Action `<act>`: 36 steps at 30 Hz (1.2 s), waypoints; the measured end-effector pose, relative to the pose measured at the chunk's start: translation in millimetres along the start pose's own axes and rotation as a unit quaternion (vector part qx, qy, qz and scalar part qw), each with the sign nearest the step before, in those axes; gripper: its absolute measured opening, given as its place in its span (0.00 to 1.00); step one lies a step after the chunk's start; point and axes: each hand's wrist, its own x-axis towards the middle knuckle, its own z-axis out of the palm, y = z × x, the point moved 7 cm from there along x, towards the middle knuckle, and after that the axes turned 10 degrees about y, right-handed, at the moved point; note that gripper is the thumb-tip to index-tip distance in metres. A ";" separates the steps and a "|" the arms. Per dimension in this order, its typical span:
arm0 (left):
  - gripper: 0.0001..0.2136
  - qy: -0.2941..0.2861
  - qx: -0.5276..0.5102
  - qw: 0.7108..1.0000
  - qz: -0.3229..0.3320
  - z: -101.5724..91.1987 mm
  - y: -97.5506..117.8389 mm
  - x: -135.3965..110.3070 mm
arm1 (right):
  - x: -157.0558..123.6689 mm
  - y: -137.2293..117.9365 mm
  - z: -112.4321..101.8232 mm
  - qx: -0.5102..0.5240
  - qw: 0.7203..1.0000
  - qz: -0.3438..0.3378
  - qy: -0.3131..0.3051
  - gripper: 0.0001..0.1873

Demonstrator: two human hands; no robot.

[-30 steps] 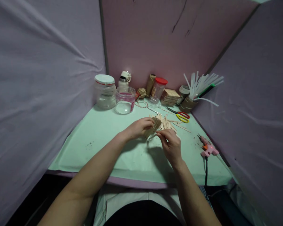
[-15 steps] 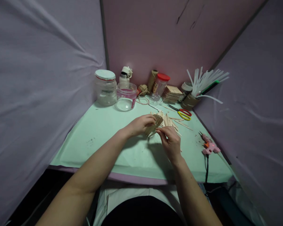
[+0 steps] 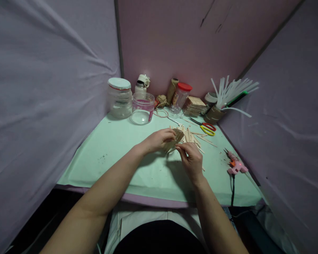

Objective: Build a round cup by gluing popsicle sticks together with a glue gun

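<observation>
Left hand (image 3: pixel 160 138) clasps a wooden piece (image 3: pixel 178 135), right hand (image 3: pixel 193 157) pinches a thin strip (image 3: pixel 171 151), well inside the front edge of a green desk (image 3: pixel 116 137) between purple walls (image 3: pixel 69 81).

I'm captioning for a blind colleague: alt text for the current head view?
The left hand holds a brown wooden-looking piece, the right hand pinching at its edge, over a pale green table. Thin pale wooden sticks lie beyond, a pink glue gun at right.

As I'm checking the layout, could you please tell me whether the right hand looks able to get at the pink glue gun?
Probably yes: nothing tall stands between the right hand and the pink glue gun, which lies to its right, though that hand is occupied at the wooden piece.
</observation>
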 end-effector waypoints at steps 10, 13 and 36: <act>0.07 0.000 0.000 1.000 -0.003 0.1 0.6 0.2 | 0.3 -0.8 0.0 -0.006 1.000 -0.011 0.008 0.06; 0.07 0.001 0.000 1.000 -0.001 0.5 0.5 -0.1 | 0.0 -0.4 0.1 -0.020 0.999 -0.021 0.016 0.07; 0.07 0.005 0.012 1.000 -0.002 0.9 -0.5 -0.7 | -6.1 2.4 3.7 -0.085 0.990 -0.067 0.091 0.14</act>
